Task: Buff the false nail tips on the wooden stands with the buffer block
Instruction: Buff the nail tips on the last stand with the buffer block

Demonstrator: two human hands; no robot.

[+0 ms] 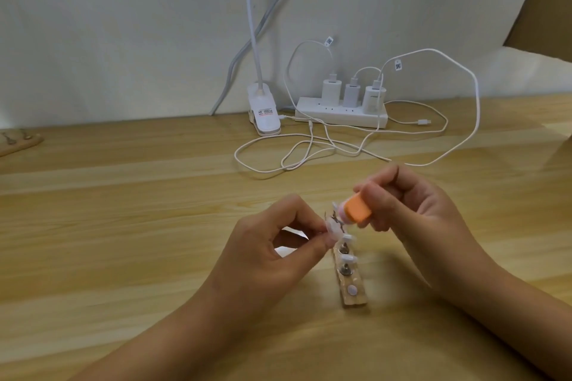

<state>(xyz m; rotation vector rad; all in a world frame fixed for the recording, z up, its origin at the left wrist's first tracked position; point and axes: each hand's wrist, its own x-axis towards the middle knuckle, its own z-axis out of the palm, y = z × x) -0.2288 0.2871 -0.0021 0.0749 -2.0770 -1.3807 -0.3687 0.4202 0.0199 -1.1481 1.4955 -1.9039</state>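
A narrow wooden stand [356, 295] lies on the table, running away from me, with small metal posts that carry pale false nail tips [348, 258]. My left hand [275, 244] pinches a clear nail tip [117, 227] at the stand's far end between thumb and forefinger. My right hand [411, 207] grips an orange buffer block [450, 210], whose lower end is pressed against that far tip. A round white pad [352, 289] sits on the stand's near end.
At the back stand a white power strip [340, 116] with three chargers and a clip lamp base [264, 114]. Loose white cables [309, 151] loop over the table behind my hands. Another wooden stand [18, 142] lies at the far left edge.
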